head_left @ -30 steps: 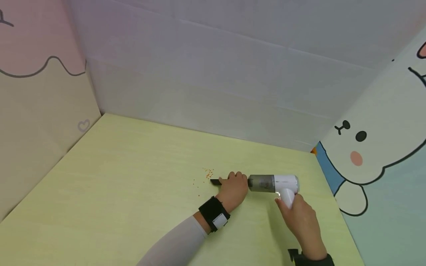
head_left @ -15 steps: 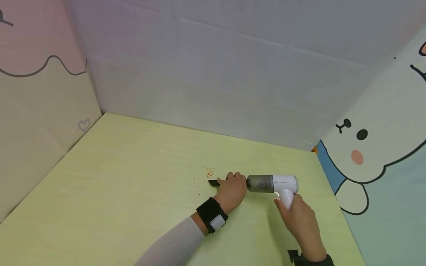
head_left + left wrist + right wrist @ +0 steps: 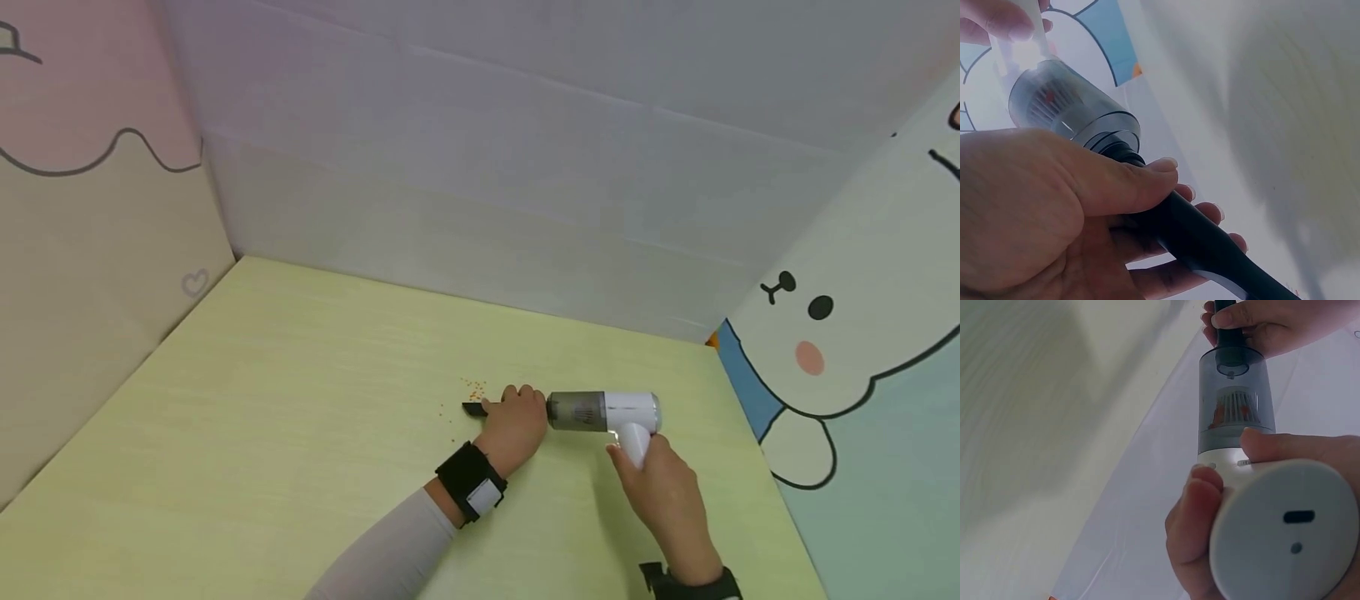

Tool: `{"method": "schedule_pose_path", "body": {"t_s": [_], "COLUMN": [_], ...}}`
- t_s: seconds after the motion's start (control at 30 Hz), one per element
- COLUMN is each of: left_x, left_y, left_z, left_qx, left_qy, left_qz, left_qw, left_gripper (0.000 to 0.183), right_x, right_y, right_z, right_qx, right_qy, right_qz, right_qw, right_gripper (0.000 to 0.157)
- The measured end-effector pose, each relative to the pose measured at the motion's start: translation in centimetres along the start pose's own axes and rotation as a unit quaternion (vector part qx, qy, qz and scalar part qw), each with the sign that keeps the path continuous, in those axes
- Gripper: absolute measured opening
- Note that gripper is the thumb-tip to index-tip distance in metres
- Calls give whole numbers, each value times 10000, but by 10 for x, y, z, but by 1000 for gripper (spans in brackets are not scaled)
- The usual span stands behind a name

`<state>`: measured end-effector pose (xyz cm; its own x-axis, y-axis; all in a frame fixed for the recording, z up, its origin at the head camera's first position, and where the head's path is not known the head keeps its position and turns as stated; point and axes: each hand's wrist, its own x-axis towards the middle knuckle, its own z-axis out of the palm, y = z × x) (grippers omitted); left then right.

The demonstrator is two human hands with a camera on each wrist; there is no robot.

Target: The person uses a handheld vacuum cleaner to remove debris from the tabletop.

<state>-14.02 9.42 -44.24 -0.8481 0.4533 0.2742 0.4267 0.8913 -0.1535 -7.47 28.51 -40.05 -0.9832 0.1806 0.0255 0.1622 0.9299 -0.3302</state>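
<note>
Orange specks (image 3: 476, 392) dot the counter (image 3: 300, 400) near a black nozzle (image 3: 472, 409); the left hand (image 3: 513, 429) grips that nozzle, then comes the smoky canister (image 3: 577, 411) of a handheld vacuum (image 3: 632, 410), its white handle (image 3: 633, 446) gripped by the right hand (image 3: 666, 496).

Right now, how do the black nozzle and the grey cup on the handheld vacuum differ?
The black nozzle is opaque; the grey cup is see-through, showing a ribbed insert. The nozzle is slimmer than the cup. The left hand grips the nozzle, not the cup. Both sit in line on the same handheld vacuum.
</note>
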Motion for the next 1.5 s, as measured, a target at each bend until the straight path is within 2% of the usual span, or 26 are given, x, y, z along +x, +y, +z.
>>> {"method": "schedule_pose_path", "body": {"t_s": [0.13, 0.17, 0.27, 0.53, 0.6, 0.83, 1.1, 1.3, 1.37, 1.5], "left_x": [0, -1, -2, -6, -7, -7, -10, -11, -11, -11], "left_y": [-4, -7, -10, -13, -13, -9, -7, -11, -13, -15], "left_z": [1, -8, -11, -12, -13, -10, -7, -6, -6, -8], "left_qx": [72, 60, 178, 524, 577, 554, 753, 777, 733, 476], "left_qy": [161, 110, 227, 851, 795, 210, 355, 508, 472, 194], "left_qz": [-34, -38, -32, -239, -269, -313, -330, -420, -423, -467], "left_qw": [9998, 9999, 9996, 9947, 9948, 9978, 9960, 9948, 9953, 9976], "left_gripper": [21, 20, 22, 24, 23, 22, 21, 20, 19, 20], "right_x": [2, 3, 5, 6, 7, 6, 4, 4, 4, 4], "right_y": [-4, -5, -7, -11, -11, -11, -12, -16, -18, -21], "right_z": [2, 3, 4, 8, 8, 8, 6, 8, 9, 11], "right_qx": [-24, -37, -65, 12, 4, -68, -87, -52, -42, -5], "right_qy": [58, 70, 72, 100, 115, 135, 176, 178, 171, 122], "right_qz": [-69, -91, -115, -188, -211, -256, -372, -381, -364, -361], "right_qw": [10000, 9999, 9999, 9998, 9997, 9996, 9991, 9991, 9992, 9993], "right_gripper": [59, 59, 60, 58, 58, 60, 52, 55, 56, 57]}}
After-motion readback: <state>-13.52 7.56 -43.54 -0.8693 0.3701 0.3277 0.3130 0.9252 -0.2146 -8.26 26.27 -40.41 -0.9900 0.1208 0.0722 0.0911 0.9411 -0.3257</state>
